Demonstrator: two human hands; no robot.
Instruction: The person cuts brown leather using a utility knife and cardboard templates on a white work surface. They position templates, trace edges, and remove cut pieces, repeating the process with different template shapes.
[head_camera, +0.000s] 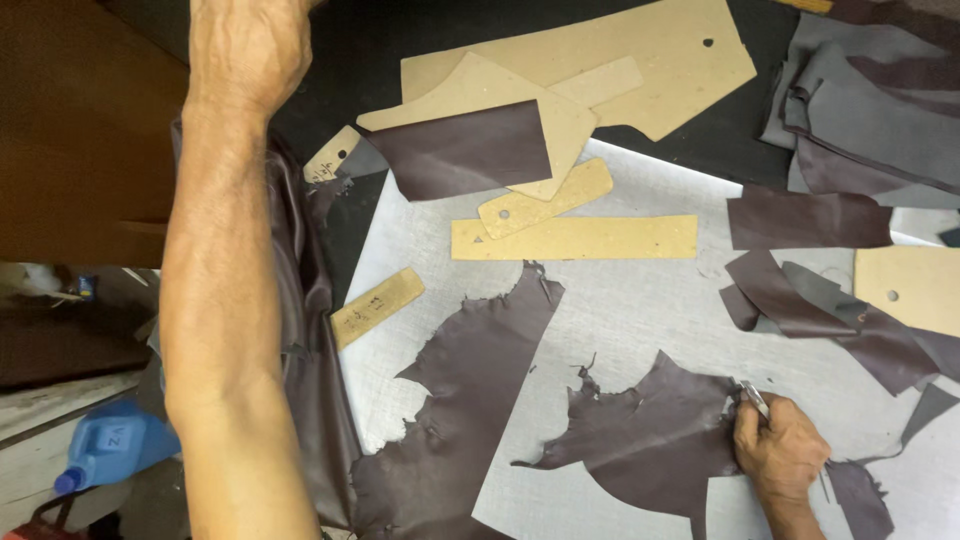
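1. a grey metal cutting sheet with a scratched, dull shine covers most of the bench, whose dark top shows along the far edge.
2. off the bench's left edge a blue plastic jug stands low down near the floor, beside pale boards and a brown panel.
3. tan cardboard patterns are spread over the far half: a big one with a punched hole, a long strip lying across the view, and a small strip near the sheet's left edge.
4. dark brown leather pieces lie around, among them a long ragged offcut running from the near left up towards the middle, and a heap of scraps at the right.
5. the leather piece being worked lies flat on the sheet, near and right of centre. it is dark purplish brown, matt, with a torn, jagged left edge and a smooth curved lower edge.
6. its long axis runs roughly left to right, tilting up towards the right, with its ragged point aimed left.
7. the right hand rests on that piece's right edge, its grip closed around a slim metal cutting tool whose tip touches the leather.
8. the left hand reaches far across the bench's left side, arm stretched out over a hanging leather hide. its fingers are cut off by the top edge, so i cannot tell its grip.
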